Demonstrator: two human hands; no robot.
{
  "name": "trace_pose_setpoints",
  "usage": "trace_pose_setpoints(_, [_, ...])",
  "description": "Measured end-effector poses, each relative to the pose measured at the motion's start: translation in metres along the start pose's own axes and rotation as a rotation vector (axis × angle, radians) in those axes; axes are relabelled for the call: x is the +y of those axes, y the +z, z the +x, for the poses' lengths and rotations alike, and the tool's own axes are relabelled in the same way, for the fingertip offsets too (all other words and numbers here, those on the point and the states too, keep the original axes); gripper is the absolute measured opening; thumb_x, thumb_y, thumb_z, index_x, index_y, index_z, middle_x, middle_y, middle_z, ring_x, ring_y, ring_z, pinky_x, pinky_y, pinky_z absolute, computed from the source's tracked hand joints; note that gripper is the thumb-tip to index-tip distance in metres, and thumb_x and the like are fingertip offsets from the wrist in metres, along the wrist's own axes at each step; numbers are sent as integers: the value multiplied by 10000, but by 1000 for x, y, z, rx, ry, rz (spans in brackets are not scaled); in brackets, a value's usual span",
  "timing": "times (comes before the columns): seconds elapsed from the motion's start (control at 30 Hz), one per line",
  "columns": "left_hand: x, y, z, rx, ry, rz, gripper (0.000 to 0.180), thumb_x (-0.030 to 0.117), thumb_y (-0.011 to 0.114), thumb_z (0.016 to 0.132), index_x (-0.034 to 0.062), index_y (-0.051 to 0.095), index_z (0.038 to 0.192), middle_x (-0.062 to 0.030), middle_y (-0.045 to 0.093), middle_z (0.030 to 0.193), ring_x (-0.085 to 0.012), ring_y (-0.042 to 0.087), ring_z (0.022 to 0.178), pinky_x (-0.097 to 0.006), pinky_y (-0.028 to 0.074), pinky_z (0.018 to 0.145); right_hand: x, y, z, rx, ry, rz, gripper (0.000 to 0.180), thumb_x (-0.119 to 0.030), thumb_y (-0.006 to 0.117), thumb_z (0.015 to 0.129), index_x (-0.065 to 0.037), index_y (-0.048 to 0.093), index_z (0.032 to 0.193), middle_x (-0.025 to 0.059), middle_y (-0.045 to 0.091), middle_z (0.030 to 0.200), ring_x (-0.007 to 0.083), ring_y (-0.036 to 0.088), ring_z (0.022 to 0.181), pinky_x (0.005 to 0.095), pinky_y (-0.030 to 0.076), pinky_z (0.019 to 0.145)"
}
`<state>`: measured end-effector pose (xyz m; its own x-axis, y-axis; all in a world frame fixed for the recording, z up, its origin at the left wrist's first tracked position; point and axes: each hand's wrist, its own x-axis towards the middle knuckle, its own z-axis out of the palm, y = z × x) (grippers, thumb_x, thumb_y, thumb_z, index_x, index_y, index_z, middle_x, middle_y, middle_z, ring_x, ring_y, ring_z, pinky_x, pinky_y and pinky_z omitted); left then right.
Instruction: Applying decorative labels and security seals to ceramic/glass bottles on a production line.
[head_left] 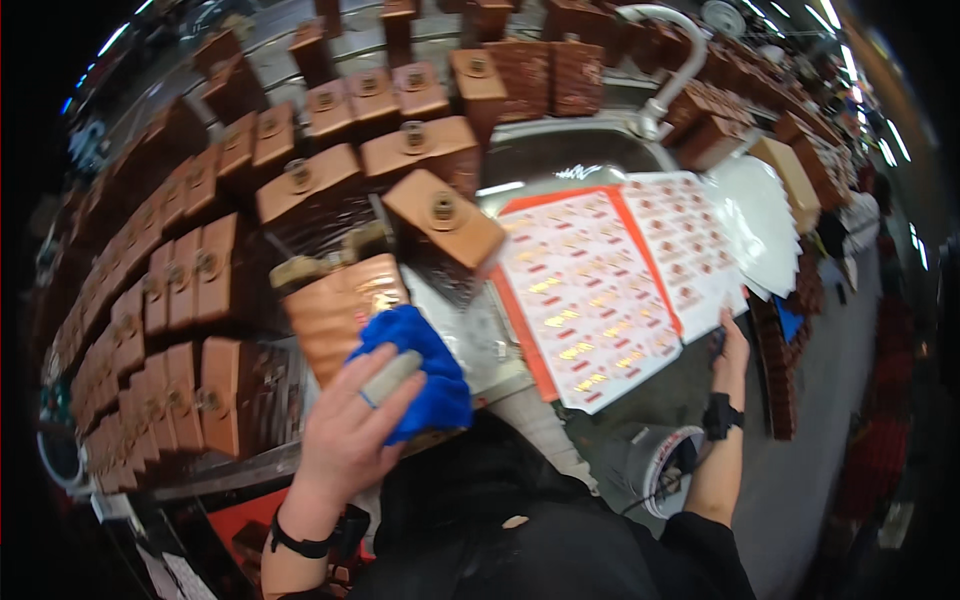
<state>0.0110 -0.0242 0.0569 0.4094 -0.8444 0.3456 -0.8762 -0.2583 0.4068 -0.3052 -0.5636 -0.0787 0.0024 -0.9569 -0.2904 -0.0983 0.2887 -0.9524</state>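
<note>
My left hand is closed on a bunched blue cloth, pressed against a glossy brown box that lies tilted in front of me. One of its fingers wears a pale cover, and a thin blue band circles it. Off to the right, my right hand is at the lower corner of a white sticker sheet; its fingers are too small and blurred to read. A larger sticker sheet with red and gold prints lies beside it on an orange-red backing.
Brown boxes with round fittings stand in rows at left and behind. Another box sits beside the sheets. Behind them are a metal sink and a white faucet. White scalloped sheets lie right; a white bucket stands below.
</note>
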Motion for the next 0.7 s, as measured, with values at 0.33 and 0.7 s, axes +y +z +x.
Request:
trace_pose_setpoints(0.33, [-5, 3, 29, 154, -142, 53, 580, 27, 734, 743, 49, 621, 1311, -157, 613, 1375, -382, 510, 1362, -516, 426, 1127, -9, -49, 6, 6, -340, -173, 261, -139, 746, 933, 35, 727, 1127, 51, 734, 952, 99, 646, 854, 226, 457, 811])
trace_pose_setpoints(0.7, [-9, 6, -34, 223, 50, 34, 451, 180, 804, 697, 66, 684, 1116, -106, 692, 1174, -299, 626, 1117, -488, 517, 974, -85, 71, -130, -336, -738, -373, 164, -57, 700, 958, 35, 714, 1094, 23, 705, 959, 63, 618, 846, 202, 468, 769])
